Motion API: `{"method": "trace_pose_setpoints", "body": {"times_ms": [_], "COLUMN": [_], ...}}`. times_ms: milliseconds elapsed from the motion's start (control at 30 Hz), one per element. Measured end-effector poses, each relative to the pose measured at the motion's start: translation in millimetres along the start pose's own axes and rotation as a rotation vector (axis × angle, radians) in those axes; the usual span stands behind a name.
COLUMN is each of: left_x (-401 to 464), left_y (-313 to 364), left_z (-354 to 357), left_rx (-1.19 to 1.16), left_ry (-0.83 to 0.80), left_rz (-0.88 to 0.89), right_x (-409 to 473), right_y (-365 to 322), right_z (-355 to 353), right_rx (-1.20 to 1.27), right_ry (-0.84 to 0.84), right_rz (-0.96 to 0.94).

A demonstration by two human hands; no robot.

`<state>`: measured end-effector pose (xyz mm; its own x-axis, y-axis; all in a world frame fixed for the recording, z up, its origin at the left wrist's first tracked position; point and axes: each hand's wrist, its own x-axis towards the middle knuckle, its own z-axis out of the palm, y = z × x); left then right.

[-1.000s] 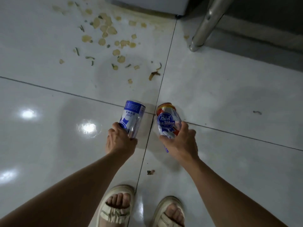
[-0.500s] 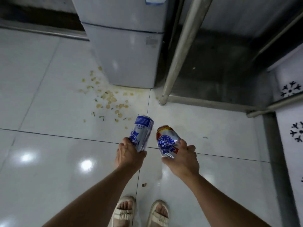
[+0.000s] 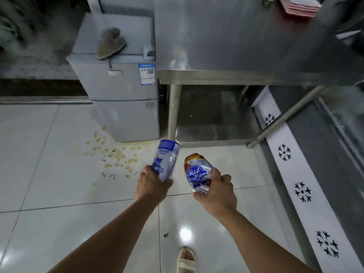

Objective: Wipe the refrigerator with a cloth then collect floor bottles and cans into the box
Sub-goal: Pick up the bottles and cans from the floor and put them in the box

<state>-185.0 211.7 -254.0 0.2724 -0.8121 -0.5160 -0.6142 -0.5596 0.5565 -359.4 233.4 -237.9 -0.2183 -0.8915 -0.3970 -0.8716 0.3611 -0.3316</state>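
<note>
The person has stood up: the left hand (image 3: pixel 151 184) grips a blue can (image 3: pixel 166 162), the right hand (image 3: pixel 217 191) a dented can (image 3: pixel 198 174), both now off the floor (image 3: pixel 59 174). No box is visible yet.

Your left hand (image 3: pixel 151 184) covers the blue can's (image 3: pixel 167 162) lower end; your right hand (image 3: pixel 216 191) hides the other can's (image 3: pixel 197 174) base. Table (image 3: pixel 226 36) top-right blurred, stack (image 3: pixel 299 4) cut off.
</note>
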Motion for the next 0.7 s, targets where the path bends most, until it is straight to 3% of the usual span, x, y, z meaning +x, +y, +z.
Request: {"method": "trace_pose_setpoints", "body": {"times_ms": [433, 700], "left_x": [-163.1, -302.2], "left_y": [23.7, 59.4], "left_z": [-82.0, -56.2], "left_rx": [0.106, 0.204], "left_ry": [-0.217, -0.453], "left_rz": [0.382, 0.639], "right_x": [-214.1, -364.1], "right_y": [13.1, 84.7], "right_z": [-74.9, -118.9], "right_rx": [0.176, 0.326], "right_ry": [0.343, 0.552], "right_rz": [0.318, 0.55]}}
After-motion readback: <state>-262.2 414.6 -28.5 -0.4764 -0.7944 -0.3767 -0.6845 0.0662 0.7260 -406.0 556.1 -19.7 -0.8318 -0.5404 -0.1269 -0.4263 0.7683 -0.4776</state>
